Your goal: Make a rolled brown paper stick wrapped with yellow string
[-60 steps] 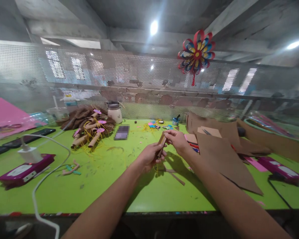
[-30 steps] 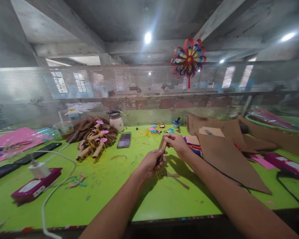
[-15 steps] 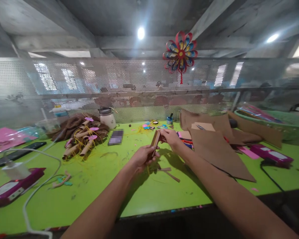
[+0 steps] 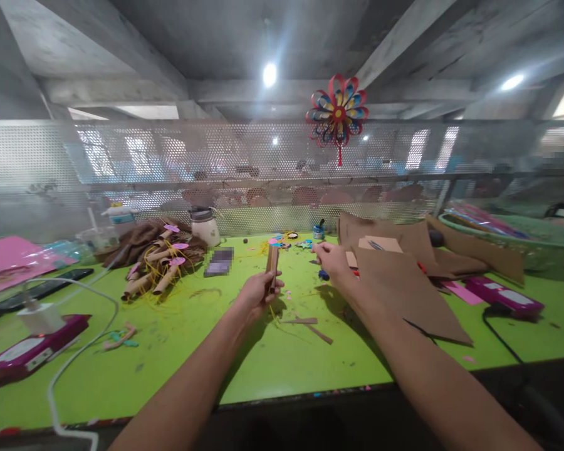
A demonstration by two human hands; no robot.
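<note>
My left hand (image 4: 261, 289) is closed around the lower end of a narrow folded piece of brown cardboard (image 4: 273, 258), which points up and away from me. My right hand (image 4: 331, 258) hovers to the right of it, apart from the cardboard, with thumb and fingertips pinched together. Whatever the pinch may hold is too small to make out. Below the hands, thin brown cardboard strips (image 4: 318, 333) lie on the green table (image 4: 305, 376). Beyond them are small coloured paper pieces (image 4: 278, 242) and a small blue jar (image 4: 318, 231).
Brown cardboard sheets (image 4: 404, 285) lie at right, before a green basket (image 4: 493, 225). Brown paper tubes with yellow string (image 4: 162, 269) are heaped at left, near a jug (image 4: 204, 227). Purple power strips (image 4: 35, 351) and a white cable flank the work area. A paper flower (image 4: 338, 114) hangs above.
My right hand has let go of the cardboard and moved slightly right. My left hand has shifted left with the cardboard, which now stands more upright.
</note>
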